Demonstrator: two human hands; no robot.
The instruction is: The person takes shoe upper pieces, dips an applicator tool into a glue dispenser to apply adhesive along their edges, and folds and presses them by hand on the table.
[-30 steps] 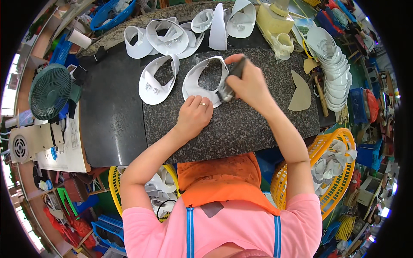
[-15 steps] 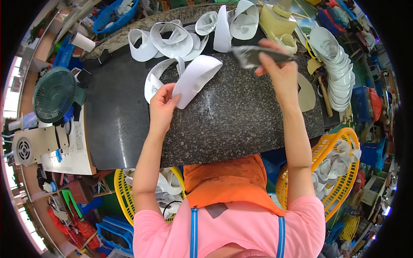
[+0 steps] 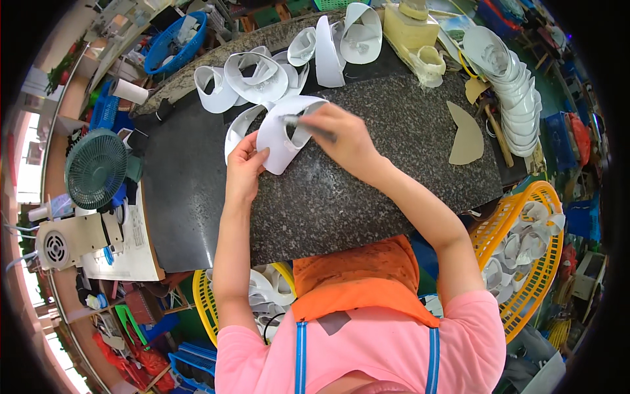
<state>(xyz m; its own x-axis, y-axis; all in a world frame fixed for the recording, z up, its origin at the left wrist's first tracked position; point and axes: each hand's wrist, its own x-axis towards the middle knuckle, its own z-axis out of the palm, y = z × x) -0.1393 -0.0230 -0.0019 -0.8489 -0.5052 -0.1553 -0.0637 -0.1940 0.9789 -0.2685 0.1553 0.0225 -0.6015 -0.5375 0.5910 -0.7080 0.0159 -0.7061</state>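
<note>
My left hand (image 3: 245,172) pinches the lower left edge of a curved white piece (image 3: 279,150) shaped like a shoe upper, tilted above the dark stone slab (image 3: 387,190). In my right hand (image 3: 349,139) is a dark-handled brush (image 3: 320,130), its pale bristle end at the white piece's upper face. The brush is blurred by motion, and my fingers hide part of it. Just behind the held piece rests a second white loop (image 3: 237,130). More white uppers (image 3: 256,73) stand in a row along the slab's far side.
At the far right sit a yellowish block with a crusted pot (image 3: 428,62) and a stack of nested white pieces (image 3: 515,92). A beige cut sheet (image 3: 466,136) and a wooden-handled hammer (image 3: 500,141) lie nearby. Yellow baskets (image 3: 482,246) flank me; a green fan (image 3: 96,167) stands left.
My right hand has swung left with the brush, from the slab's right side to the white piece. The left hand still grips that piece, which has turned slightly.
</note>
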